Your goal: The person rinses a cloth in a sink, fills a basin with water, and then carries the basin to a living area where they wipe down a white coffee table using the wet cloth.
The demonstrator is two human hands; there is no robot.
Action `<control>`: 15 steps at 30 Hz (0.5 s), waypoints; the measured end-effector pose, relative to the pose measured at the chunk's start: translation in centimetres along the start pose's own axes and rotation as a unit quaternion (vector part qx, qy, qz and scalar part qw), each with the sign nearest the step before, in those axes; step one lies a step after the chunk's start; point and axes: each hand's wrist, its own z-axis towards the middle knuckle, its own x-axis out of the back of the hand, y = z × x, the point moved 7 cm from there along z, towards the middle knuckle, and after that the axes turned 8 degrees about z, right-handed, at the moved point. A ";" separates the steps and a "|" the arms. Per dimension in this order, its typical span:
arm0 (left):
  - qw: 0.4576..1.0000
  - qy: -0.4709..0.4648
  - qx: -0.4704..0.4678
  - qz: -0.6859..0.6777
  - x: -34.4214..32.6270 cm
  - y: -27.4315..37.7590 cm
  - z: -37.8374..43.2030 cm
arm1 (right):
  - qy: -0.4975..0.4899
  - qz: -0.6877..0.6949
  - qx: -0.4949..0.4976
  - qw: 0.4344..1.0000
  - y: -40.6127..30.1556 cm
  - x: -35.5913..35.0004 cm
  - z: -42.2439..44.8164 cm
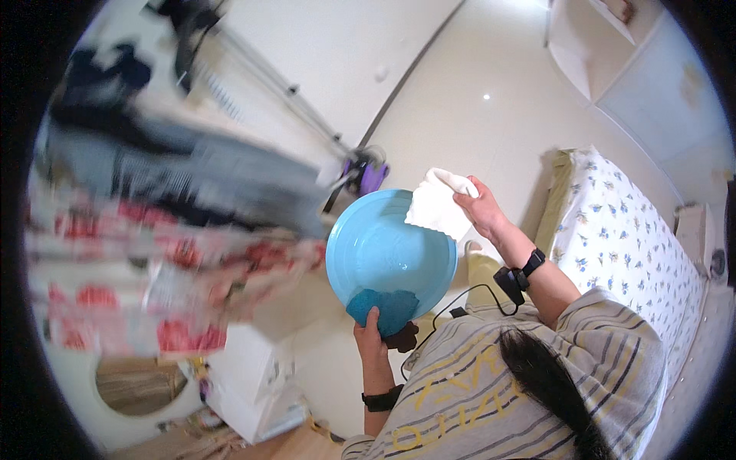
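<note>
A light blue plastic basin [391,247] is in front of me. My left hand [374,336] grips its near rim, with the thumb on a teal cloth [382,310] draped over that rim. A dark brown cloth [402,338] shows beside the same hand, under the teal one. My right hand [483,207] pinches a white cloth [440,204] by its edge; the cloth hangs over the far right rim of the basin. The fingers of my left hand are hidden below the basin and cloths.
Blurred hanging clothes, some with red flowers [190,293], fill the left side. A garment steamer [365,172] with a purple base and upright pole stands beyond the basin. A bed with a flowered cover [615,224] is at the right. A white cabinet [247,374] stands lower left.
</note>
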 end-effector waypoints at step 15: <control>0.969 -0.220 0.010 0.111 -55.6 8.4 17.6 | 0.278 0.018 0.302 0.912 -33.7 29.9 28.4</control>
